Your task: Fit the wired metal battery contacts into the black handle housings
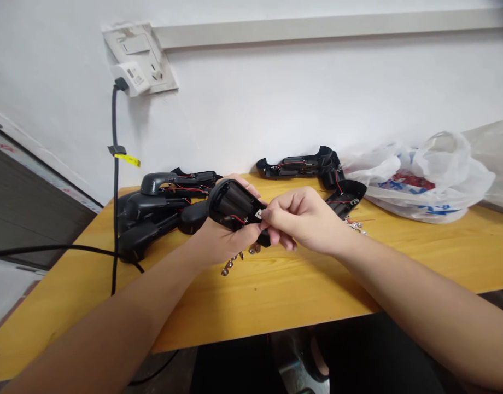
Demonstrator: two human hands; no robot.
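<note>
My left hand [222, 241] is closed round a black plastic housing [233, 202] and holds it tilted above the table. The housing has a hollow, rounded compartment, and a thin red wire runs along its inside. A small silvery metal piece [258, 213] sits at the narrow end of the housing, by my right fingertips. My right hand [298, 219] is closed in a pinch on that piece; the fingers partly hide it. Whether the piece touches the housing I cannot tell. Several small shiny metal parts [230, 265] lie on the table below my hands.
Black housings [157, 205] with red wires are piled on the left of the yellow wooden table [251, 301]. More housings [296, 166] lie at the back near the wall. A white plastic bag [427, 180] sits at right. A black cable [115, 230] hangs from a wall plug [132, 79].
</note>
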